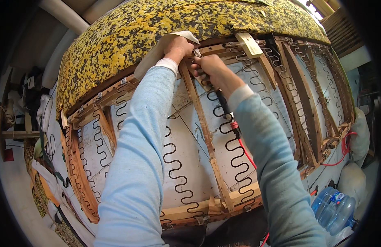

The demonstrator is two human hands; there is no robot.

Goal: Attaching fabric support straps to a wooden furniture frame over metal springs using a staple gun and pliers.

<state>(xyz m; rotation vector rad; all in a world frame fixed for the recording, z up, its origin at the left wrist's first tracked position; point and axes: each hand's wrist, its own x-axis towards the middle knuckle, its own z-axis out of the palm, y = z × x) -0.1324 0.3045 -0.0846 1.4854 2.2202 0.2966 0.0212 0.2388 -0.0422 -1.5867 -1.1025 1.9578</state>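
Note:
My left hand (180, 47) grips a cream fabric strip (151, 59) at the wooden rail below yellow-and-black speckled foam (124, 37). Just to its right, my right hand (213, 68) is closed round a black air tool (221, 99), whose top end is at the fabric by my left fingers, partly hidden. A red hose (248, 152) runs down from the tool. The sofa's wooden frame (207, 136) holds several zigzag steel springs (180, 181) beneath both forearms.
Blue water jugs (336, 210) lie at the lower right, near pale sacks (353, 185) and more red hose. Wood, cloth and straps (46, 156) are piled along the left. Pale tubes or rolls (67, 18) are at the upper left.

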